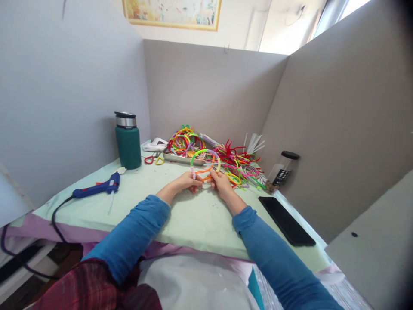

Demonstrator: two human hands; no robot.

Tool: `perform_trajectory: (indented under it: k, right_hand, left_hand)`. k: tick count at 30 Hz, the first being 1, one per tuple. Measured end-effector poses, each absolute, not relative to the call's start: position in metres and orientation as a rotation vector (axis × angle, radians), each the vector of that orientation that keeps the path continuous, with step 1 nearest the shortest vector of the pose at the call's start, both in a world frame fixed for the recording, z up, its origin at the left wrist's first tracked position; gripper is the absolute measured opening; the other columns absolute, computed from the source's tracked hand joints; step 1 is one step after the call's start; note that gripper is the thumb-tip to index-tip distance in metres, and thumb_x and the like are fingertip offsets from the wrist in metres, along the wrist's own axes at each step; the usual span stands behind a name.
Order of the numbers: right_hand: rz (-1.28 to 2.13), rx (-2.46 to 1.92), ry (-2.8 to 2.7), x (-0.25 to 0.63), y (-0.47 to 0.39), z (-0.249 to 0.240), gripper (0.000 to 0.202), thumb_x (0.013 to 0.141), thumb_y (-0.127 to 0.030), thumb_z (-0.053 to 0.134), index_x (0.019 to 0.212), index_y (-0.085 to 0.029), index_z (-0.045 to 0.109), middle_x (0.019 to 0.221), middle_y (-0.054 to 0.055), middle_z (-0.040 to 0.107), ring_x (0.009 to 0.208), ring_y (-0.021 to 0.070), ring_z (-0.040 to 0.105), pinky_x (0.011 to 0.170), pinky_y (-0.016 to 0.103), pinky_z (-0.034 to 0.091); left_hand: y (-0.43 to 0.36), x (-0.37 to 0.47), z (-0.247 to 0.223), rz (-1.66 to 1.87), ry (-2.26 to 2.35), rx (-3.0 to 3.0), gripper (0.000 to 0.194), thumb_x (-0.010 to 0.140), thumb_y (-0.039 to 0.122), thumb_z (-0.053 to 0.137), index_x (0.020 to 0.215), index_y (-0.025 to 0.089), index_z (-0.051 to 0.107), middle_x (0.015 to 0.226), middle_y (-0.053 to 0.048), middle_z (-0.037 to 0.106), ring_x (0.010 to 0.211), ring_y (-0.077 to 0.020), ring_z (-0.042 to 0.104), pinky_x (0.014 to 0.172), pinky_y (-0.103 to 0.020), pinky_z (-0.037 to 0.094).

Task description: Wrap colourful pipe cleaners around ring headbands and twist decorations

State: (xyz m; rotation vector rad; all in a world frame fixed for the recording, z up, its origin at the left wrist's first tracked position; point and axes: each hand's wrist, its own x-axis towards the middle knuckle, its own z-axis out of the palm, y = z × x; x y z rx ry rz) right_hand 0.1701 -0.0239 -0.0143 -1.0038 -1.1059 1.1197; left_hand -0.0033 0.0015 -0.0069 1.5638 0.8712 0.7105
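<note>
A multicoloured ring of pipe cleaners, green, lilac, yellow and orange, stands upright above the middle of the table. My left hand pinches its lower left side, by a pale pink part. On the lower right, my right hand has its fingers closed on the ring. An orange strand crosses the ring's inside and runs between both hands. Behind it a metal tray holds a heap of similar coloured rings.
Green bottle and blue glue gun with a cord are at left. Scissors lie by the tray. Loose pipe cleaners, white sticks, a clear jar and a black phone-like slab are at right. Grey partitions enclose the table.
</note>
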Motion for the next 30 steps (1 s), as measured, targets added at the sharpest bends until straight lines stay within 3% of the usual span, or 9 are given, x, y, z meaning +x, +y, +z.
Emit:
perform_trajectory:
  k: [6,14,21,25,30]
  right_hand:
    - [1.108,-1.031,-1.130,0.168,-0.027,-0.012,0.031,0.079,-0.044,0.064,0.073,-0.014,0.058,0.053,0.000,0.062,0.032,0.0036,0.038,0.032,0.016,0.029]
    - [1.076,-1.029,-1.174,0.167,-0.025,-0.015,0.034,0.076,-0.047,0.065,0.074,-0.014,0.059,0.054,0.000,0.063,0.032,0.0046,0.038,0.032,0.017,0.027]
    - [1.067,-1.040,-1.142,0.170,-0.024,-0.013,0.034,0.076,-0.048,0.064,0.074,-0.014,0.059,0.052,-0.001,0.061,0.033,0.0045,0.039,0.033,0.017,0.027]
    - [1.030,-1.082,-1.128,0.172,-0.023,-0.014,0.034,0.078,-0.048,0.062,0.072,-0.015,0.058,0.048,-0.002,0.059,0.032,0.0048,0.038,0.032,0.017,0.026]
    - [1.022,-1.141,-1.109,0.173,-0.023,-0.013,0.031,0.081,-0.045,0.059,0.070,-0.015,0.056,0.044,-0.003,0.056,0.031,0.0052,0.038,0.031,0.016,0.025]
  left_hand:
    - [0.003,-0.003,-0.008,0.705,0.885,1.621,0.019,0.065,0.023,0.073,0.075,0.012,0.060,0.051,0.000,0.058,0.041,-0.0102,0.053,0.044,-0.022,0.044]
    - [0.000,-0.001,-0.005,0.697,0.900,1.659,0.009,0.066,0.016,0.066,0.069,0.012,0.059,0.048,0.000,0.056,0.036,-0.0102,0.049,0.041,-0.023,0.042]
    - [0.002,-0.002,-0.007,0.718,0.926,1.593,0.027,0.067,0.026,0.072,0.086,0.012,0.059,0.053,0.001,0.057,0.044,-0.0113,0.054,0.044,-0.022,0.044]
    - [0.000,-0.002,-0.001,0.859,0.973,1.558,0.031,0.074,0.035,0.069,0.090,0.012,0.059,0.054,0.003,0.055,0.036,-0.0056,0.040,0.039,-0.020,0.038]
    - [0.000,-0.002,0.006,1.047,0.969,1.428,0.031,0.085,0.040,0.056,0.090,0.010,0.060,0.068,-0.002,0.063,0.034,-0.0017,0.029,0.038,-0.021,0.036]
